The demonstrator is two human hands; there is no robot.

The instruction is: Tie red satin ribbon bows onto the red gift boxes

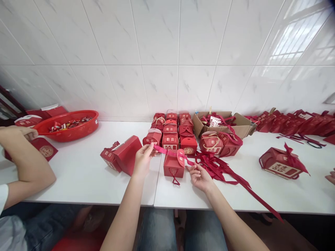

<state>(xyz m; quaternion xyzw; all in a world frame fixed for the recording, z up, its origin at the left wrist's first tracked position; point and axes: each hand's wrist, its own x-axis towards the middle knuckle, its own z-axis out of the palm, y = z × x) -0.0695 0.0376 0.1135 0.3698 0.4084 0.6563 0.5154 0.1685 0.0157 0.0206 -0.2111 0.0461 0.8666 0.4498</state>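
Note:
A small red gift box (173, 168) stands on the white table in front of me, a cord hanging from its near side. Across its top, near a raised rounded flap, runs a dark pink ribbon (165, 150). My left hand (143, 158) pinches one end of this ribbon, left of the box. On the other side, my right hand (200, 177) has its fingers curled around the ribbon's right part, close to the box. Behind the box are rows of similar red boxes (170, 138). Loose dark red ribbons (217, 167) lie in a heap beyond my right hand.
Two red boxes (130, 155) rest at my left, and a ribboned box (282, 165) at the right. A cardboard box (242, 130) holds ribbons. Further left, a red basin (68, 137) contains wrapped sweets, near a person's arm (28, 160). Another person's fingers (331, 177) show at the right edge.

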